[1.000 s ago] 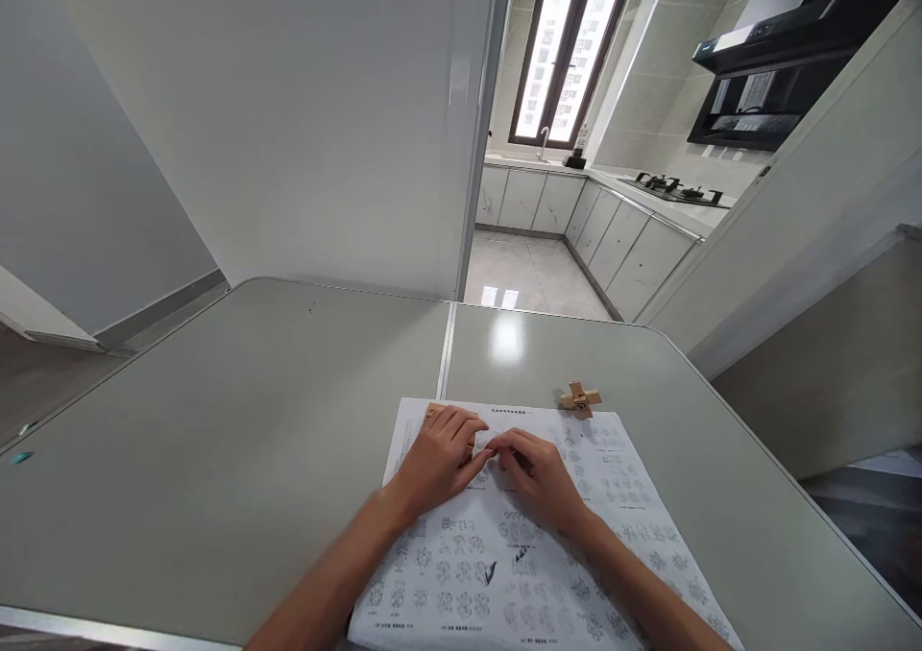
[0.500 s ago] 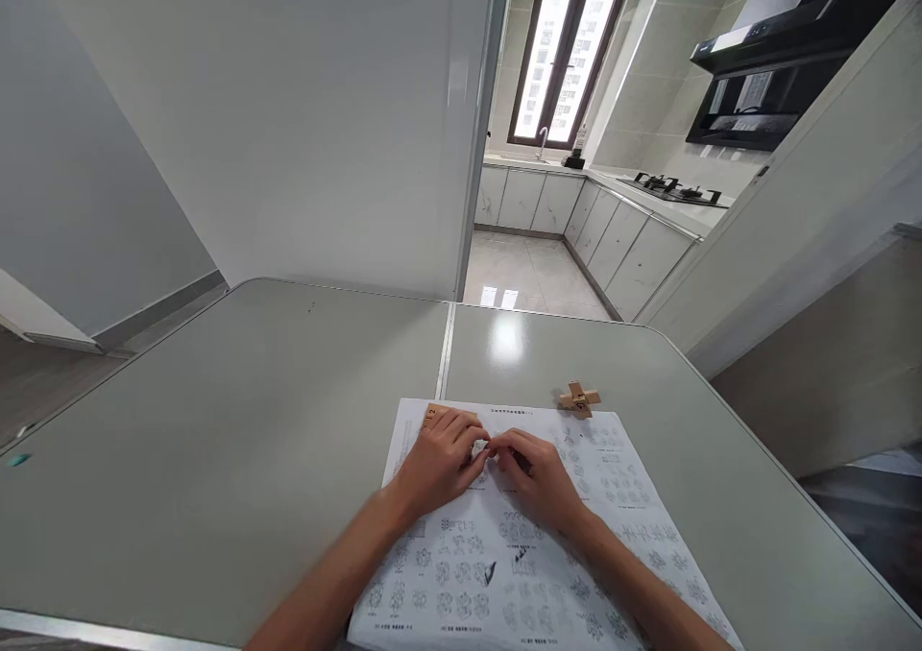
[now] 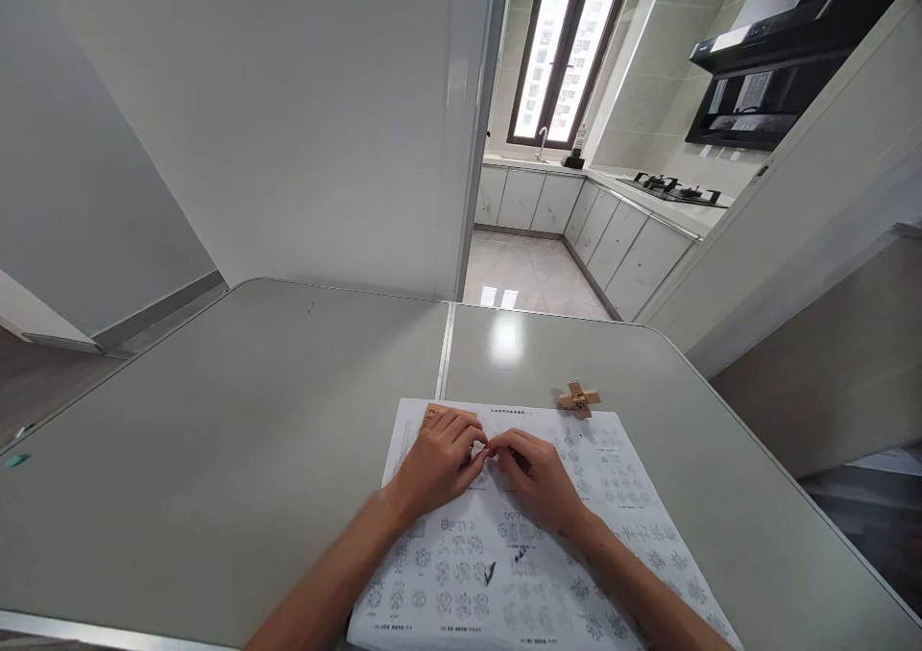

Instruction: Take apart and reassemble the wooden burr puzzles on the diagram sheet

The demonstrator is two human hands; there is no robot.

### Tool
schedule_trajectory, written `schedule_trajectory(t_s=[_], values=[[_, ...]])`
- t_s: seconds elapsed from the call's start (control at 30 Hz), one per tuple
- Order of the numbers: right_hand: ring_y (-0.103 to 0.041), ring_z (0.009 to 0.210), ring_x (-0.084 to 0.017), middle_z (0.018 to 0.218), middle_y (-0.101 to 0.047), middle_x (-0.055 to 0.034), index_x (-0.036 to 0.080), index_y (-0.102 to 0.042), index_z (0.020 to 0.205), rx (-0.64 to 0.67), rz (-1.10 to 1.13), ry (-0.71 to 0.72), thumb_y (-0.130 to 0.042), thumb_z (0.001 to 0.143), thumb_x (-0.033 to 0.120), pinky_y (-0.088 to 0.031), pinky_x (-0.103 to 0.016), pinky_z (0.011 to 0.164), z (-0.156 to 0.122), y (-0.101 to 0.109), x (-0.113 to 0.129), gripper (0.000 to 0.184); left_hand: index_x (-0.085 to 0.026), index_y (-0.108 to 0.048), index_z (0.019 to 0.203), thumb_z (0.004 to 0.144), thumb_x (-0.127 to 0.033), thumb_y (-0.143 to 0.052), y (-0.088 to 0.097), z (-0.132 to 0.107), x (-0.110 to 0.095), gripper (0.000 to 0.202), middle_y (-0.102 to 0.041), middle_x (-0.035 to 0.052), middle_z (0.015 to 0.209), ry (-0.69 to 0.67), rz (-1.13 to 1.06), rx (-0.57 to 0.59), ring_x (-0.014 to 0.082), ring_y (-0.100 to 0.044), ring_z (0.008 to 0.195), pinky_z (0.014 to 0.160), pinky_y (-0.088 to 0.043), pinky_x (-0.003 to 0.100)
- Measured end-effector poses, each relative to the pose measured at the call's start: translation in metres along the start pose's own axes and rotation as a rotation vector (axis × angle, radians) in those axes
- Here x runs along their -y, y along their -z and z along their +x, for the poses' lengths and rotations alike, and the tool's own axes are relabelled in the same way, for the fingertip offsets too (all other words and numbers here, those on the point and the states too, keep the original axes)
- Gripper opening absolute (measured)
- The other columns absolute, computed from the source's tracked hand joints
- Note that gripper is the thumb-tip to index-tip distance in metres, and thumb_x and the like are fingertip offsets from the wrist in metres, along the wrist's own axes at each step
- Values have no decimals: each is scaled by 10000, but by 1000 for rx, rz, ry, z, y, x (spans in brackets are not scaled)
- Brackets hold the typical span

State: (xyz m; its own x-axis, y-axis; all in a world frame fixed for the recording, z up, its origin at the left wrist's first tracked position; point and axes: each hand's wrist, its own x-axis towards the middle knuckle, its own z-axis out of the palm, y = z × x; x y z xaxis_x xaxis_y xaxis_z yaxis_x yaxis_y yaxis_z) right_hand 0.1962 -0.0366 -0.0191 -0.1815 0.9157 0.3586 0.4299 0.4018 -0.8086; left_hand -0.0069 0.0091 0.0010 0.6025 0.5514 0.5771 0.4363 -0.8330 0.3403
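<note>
A large white sheet (image 3: pixel 475 545) printed with rows of small line diagrams lies under both my hands. My left hand (image 3: pixel 448 454) has its fingers curled, thumb and forefinger drawn together over the upper part of the sheet. Against its fingertips my right hand (image 3: pixel 537 478) is closed in a pinch. Whatever lies between the fingertips is too small or hidden to make out. Behind my left fingers a flat brown piece (image 3: pixel 439 410) with a dark mark shows in part. A wooden cross-shaped interlocking puzzle (image 3: pixel 578 398) sits at the sheet's far right edge.
The grey-green table (image 3: pixel 237 459) has a pale seam (image 3: pixel 445 349) running away from the sheet. A small green object (image 3: pixel 17 460) lies at the table's left edge. Past the far edge stand a white panel (image 3: pixel 324 132) and a kitchen with cabinets (image 3: pixel 612 243).
Almost nothing differs. My fingertips have shifted very slightly where they meet; the sheet, the brown piece and the wooden puzzle stay in place.
</note>
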Motion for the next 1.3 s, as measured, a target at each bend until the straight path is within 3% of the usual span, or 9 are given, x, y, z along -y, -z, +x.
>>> schedule_trajectory(t_s=[0.97, 1.3], values=[[-635, 730, -184, 888, -733, -41, 241, -742, 951, -5, -4, -8, -484, 1022, 171, -461, -297, 619, 1, 0, 4, 277, -222, -604, 945, 997, -185, -599, -2, -1, 1, 65, -727, 46, 994, -11, 5, 5, 222, -673, 979, 886, -545, 393], [-624, 714, -189, 886, -727, -54, 233, -734, 955, 1, 7, -19, -484, 1033, 205, -456, -306, 606, 1, 0, 4, 263, -231, -615, 1004, 990, -189, -612, -2, -1, 2, 44, -736, 47, 996, 1, 4, 0, 229, -687, 988, 874, -554, 384]])
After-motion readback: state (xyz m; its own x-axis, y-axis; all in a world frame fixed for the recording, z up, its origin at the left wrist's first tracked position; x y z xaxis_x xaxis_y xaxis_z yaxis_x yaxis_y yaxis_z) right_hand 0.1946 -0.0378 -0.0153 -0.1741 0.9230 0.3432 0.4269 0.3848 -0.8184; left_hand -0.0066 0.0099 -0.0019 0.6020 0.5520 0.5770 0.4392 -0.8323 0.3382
